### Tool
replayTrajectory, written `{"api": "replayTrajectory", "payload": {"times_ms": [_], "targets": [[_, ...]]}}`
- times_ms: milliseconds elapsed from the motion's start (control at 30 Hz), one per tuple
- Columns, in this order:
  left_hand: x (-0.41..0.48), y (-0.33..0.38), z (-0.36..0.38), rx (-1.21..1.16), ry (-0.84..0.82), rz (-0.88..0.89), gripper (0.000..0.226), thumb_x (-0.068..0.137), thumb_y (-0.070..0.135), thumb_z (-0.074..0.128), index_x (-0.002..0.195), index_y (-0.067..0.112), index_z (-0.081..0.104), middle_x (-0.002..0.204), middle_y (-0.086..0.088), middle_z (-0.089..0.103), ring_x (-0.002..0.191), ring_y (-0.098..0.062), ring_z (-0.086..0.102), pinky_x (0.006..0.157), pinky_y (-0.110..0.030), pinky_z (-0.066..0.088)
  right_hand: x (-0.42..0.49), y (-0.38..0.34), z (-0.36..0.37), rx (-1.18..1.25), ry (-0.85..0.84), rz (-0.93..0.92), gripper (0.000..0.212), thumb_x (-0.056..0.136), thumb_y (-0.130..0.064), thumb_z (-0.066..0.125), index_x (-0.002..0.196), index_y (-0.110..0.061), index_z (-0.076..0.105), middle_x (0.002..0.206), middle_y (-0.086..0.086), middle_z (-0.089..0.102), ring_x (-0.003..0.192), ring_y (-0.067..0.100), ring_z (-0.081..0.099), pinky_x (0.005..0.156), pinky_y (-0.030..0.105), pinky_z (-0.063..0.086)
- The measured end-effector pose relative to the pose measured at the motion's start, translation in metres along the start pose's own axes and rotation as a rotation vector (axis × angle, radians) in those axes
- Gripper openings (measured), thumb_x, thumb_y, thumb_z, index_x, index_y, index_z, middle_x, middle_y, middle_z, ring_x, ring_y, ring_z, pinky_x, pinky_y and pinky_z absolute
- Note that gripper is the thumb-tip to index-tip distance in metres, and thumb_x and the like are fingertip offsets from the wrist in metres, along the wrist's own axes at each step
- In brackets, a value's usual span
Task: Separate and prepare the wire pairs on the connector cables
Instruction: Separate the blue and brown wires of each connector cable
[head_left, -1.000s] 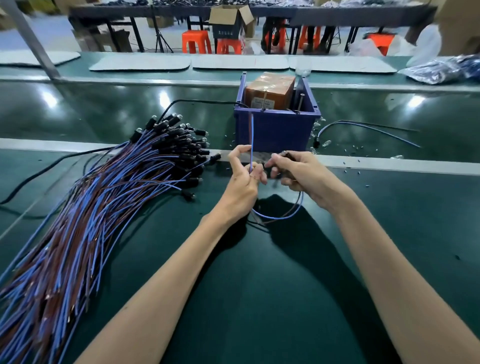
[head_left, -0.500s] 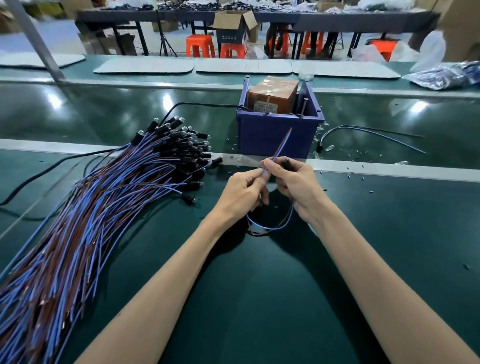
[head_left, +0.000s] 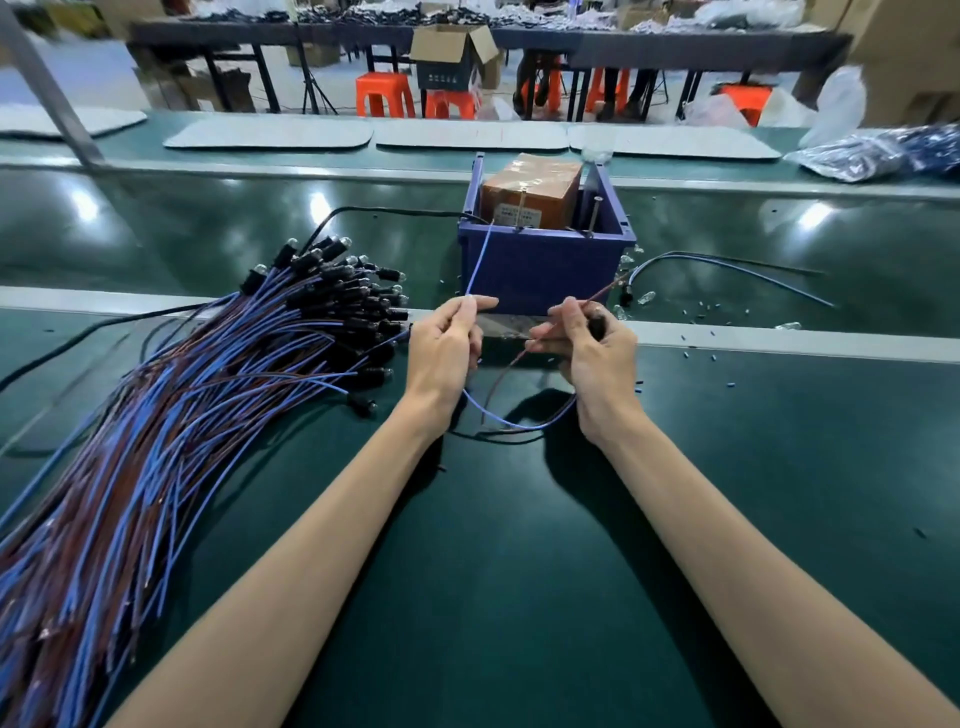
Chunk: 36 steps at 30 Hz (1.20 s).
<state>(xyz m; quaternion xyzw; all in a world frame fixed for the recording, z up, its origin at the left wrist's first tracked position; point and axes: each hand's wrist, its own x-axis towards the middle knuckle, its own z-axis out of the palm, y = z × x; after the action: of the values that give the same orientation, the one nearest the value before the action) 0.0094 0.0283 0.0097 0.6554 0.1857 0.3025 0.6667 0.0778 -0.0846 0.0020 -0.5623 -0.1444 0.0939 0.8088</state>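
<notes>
My left hand (head_left: 448, 349) pinches a blue wire (head_left: 479, 259) whose free end rises toward the blue bin. My right hand (head_left: 587, 349) pinches a brown wire (head_left: 597, 296) that points up to the right, and a black connector body shows inside its fingers. Both wires belong to one cable that loops down between my wrists (head_left: 511, 423) above the green mat. A large bundle of blue and brown connector cables (head_left: 156, 426) with black plugs lies fanned out at the left.
A blue bin (head_left: 545, 265) with a brown taped box (head_left: 530, 189) stands just beyond my hands. One loose cable (head_left: 727, 266) and small cut bits (head_left: 696, 343) lie at the right. A black cord (head_left: 384, 210) runs left of the bin. Stools and tables stand far behind.
The two wire ends, held together half a second ago, are now pulled apart: blue to the left in my left hand, brown to the right in my right hand.
</notes>
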Motion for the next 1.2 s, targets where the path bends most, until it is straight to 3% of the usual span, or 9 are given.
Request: {"api": "replayTrajectory", "payload": {"times_ms": [167,400,567,733,1200], "targets": [[0.011,0.0,0.012,-0.033,0.056,-0.02,0.042,0.104,0.025,0.033,0.071,0.014,0.056,0.045,0.011,0.028,0.038,-0.004,0.021,0.039,-0.017,0.019,0.014,0.003,-0.002,-0.104,0.169,-0.081,0.027,0.1,-0.019,0.051,0.078,-0.018,0.067,0.047,-0.01,0.037,0.041,0.001,0.033,0.042,0.013,0.03],[0.022,-0.009,0.02,0.021,0.044,0.044,0.03,0.104,0.019,0.032,0.078,0.016,0.046,0.059,0.003,0.031,0.045,-0.005,0.026,0.044,-0.017,0.025,0.021,0.005,-0.006,-0.225,0.251,-0.114,0.025,0.1,-0.022,0.048,0.08,-0.025,0.062,0.044,-0.013,0.046,0.043,0.004,0.039,0.046,0.02,0.032],[0.02,-0.012,0.024,0.061,-0.002,0.09,0.031,0.103,0.017,0.036,0.074,0.017,0.047,0.048,0.015,0.03,0.041,-0.003,0.023,0.041,-0.017,0.021,0.031,0.001,-0.012,-0.289,0.247,-0.177,0.023,0.098,-0.015,0.05,0.079,-0.025,0.057,0.047,-0.012,0.045,0.043,0.001,0.039,0.05,0.019,0.034],[0.019,-0.011,0.024,0.142,-0.054,0.132,0.032,0.101,0.016,0.04,0.071,0.018,0.047,0.042,0.014,0.029,0.041,-0.004,0.024,0.042,-0.018,0.021,0.036,0.004,-0.014,-0.271,0.221,-0.18,0.026,0.096,-0.015,0.051,0.076,-0.027,0.063,0.056,-0.005,0.042,0.052,0.01,0.037,0.054,0.029,0.032],[0.018,-0.013,0.023,0.187,-0.063,0.126,0.032,0.101,0.02,0.042,0.07,0.02,0.049,0.048,0.012,0.03,0.043,-0.006,0.024,0.044,-0.022,0.021,0.039,0.005,-0.018,-0.201,0.247,-0.15,0.023,0.099,-0.014,0.046,0.081,-0.022,0.059,0.055,-0.005,0.042,0.049,0.008,0.037,0.047,0.024,0.03]]}}
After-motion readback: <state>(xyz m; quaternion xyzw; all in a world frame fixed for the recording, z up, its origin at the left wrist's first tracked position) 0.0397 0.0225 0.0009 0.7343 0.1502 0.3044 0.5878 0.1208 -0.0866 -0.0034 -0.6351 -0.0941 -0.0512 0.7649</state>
